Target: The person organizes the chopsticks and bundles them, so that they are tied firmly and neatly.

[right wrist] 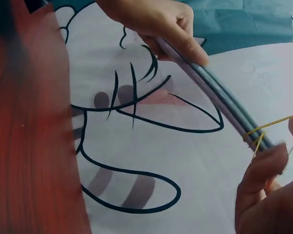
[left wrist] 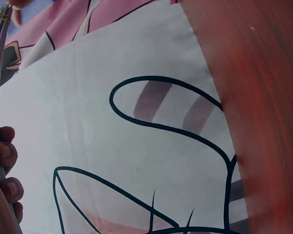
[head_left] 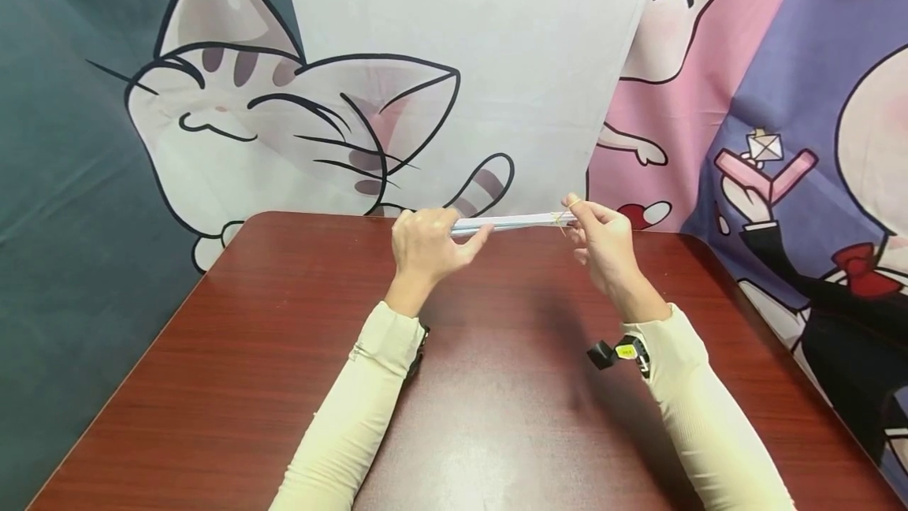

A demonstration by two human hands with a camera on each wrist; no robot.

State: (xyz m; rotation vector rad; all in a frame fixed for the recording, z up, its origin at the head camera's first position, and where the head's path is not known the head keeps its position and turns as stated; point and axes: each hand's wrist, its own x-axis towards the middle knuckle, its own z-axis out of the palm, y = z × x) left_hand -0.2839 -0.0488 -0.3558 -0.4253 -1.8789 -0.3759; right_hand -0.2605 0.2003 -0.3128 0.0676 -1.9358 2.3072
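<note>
A bundle of thin straws or sticks (head_left: 511, 221), pale and bluish, is held up above the table's far part. My left hand (head_left: 429, 247) grips one end, its fingers wrapped round it in the left wrist view. At the other end, a yellow rubber band (right wrist: 256, 134) loops round the bundle. My right hand (head_left: 606, 251) pinches a stretched part of this band between thumb and finger, with other fingers at the bundle's tip. What exactly the bundle is made of, I cannot tell.
The reddish-brown table (head_left: 284, 337) stretches below both arms. Behind it hangs a cloth backdrop (head_left: 454, 6) with cartoon drawings. A dark device (head_left: 631, 353) is strapped at the right wrist.
</note>
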